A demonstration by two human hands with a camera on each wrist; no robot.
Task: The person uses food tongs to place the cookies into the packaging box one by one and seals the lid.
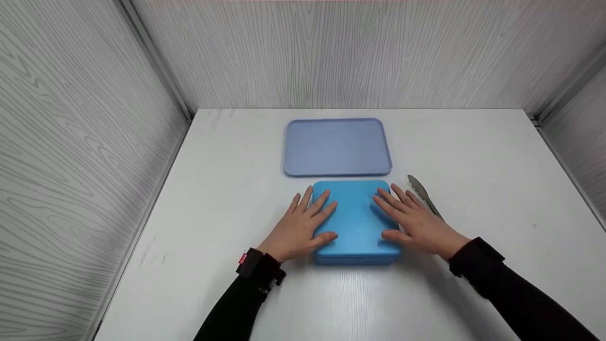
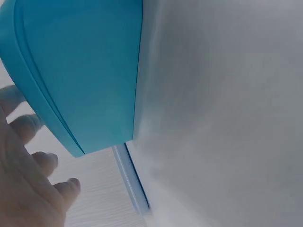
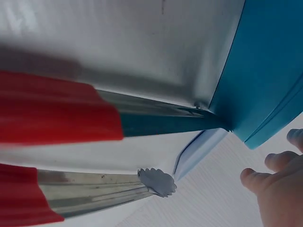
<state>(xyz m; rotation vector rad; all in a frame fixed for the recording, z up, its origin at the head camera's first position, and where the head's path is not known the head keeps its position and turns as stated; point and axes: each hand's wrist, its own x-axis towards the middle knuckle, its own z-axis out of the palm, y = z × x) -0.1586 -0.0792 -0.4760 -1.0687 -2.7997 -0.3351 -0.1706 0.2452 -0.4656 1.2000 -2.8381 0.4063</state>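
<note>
A blue lidded box [image 1: 357,220] sits on the white table between both hands. My left hand [image 1: 303,225] lies with fingers spread over the left edge of its lid, the thumb on the near part. Over the opposite edge, my right hand [image 1: 419,227] reaches with straight, spread fingers. In the left wrist view, the box wall [image 2: 85,71] and the lid seam show beside the fingers [image 2: 26,127]. Metal tongs with red grips [image 3: 57,109] and a scalloped tip [image 3: 158,182] lie right of the box. In the head view, the right hand and forearm hide most of the tongs [image 1: 423,193].
Just behind the box lies a shallow, pale blue rectangular tray [image 1: 337,148]. Wood-grain panels rise at the back [image 1: 331,57], the left [image 1: 71,166] and the right of the white tabletop [image 1: 227,189].
</note>
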